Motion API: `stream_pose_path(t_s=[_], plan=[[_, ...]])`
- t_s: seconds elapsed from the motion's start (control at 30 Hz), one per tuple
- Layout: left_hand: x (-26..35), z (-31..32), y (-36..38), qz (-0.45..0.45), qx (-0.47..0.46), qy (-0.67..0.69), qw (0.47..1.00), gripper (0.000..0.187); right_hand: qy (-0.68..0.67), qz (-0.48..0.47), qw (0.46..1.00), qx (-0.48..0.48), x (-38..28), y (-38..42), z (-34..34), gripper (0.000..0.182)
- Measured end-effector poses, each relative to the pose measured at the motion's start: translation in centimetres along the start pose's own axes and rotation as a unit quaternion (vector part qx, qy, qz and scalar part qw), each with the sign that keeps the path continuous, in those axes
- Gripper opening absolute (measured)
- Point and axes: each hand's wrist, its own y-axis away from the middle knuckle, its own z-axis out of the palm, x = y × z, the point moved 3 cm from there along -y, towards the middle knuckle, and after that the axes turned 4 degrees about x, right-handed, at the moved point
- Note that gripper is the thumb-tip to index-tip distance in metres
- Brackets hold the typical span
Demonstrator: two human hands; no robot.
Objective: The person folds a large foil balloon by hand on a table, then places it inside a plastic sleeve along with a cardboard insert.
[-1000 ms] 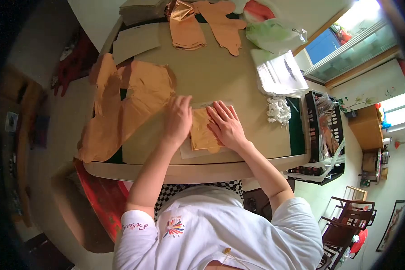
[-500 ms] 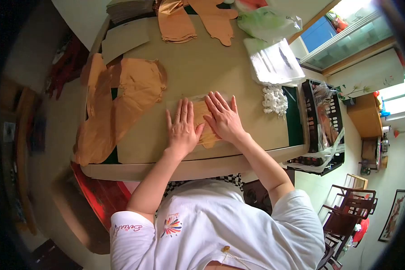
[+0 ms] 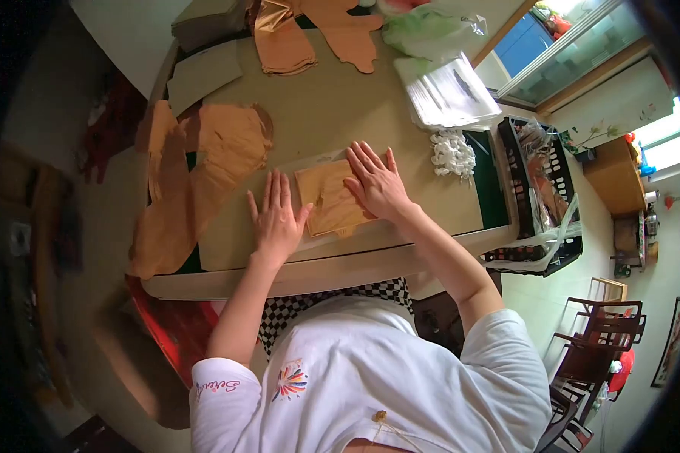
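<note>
A flat, square orange-brown folded packet (image 3: 331, 198) lies near the front edge of the table, with what looks like clear plastic around it. My left hand (image 3: 277, 226) rests at the packet's left side, fingers stretched out and the thumb at its edge. Over the packet's right part lies my right hand (image 3: 383, 189), flat with its fingers extended. Neither hand grips anything. To the left, a pile of copper-coloured foil pieces (image 3: 219, 155) spreads across the table.
Further foil pieces (image 3: 285, 41) and grey cardboard sheets (image 3: 204, 78) lie at the back. On the right are a stack of clear plastic bags (image 3: 449, 94), a bunch of white ties (image 3: 453, 157), a green plastic bag (image 3: 427, 34) and a black crate (image 3: 517, 162) beside the table.
My left hand has slid left, off most of the packet, uncovering its face. My right hand stays on the packet's right side. The whole view has shifted slightly.
</note>
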Motion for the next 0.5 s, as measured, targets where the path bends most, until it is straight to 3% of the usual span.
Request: stream_pose_path(t_s=[0.13, 0.17, 0.27, 0.37, 0.5], plan=[[1.5, -1.0, -0.5, 0.133, 0.077, 0.154, 0.976, 0.072, 0.001, -0.006, 1.0, 0.009, 0.3, -0.1, 0.4, 0.062], [2.7, -1.1, -0.7, 0.183, 0.053, 0.124, 0.974, 0.072, -0.003, -0.006, 1.0, 0.007, 0.2, 0.1, 0.6, 0.062], [3.5, 0.1, -2.5, 0.208, 0.047, 0.123, 0.969, 0.075, -0.002, -0.014, 1.0, 0.014, 0.3, -0.2, 0.3, 0.063], [3.0, 1.7, -3.4, 0.192, -0.041, 0.096, 0.976, 0.078, 0.004, -0.015, 1.0, 0.019, 0.3, 0.0, 0.4, 0.064], [3.0, 1.9, -3.4, 0.183, -0.021, 0.068, 0.98, 0.078, 0.0, -0.015, 1.0, 0.016, 0.0, -0.1, 0.1, 0.063]])
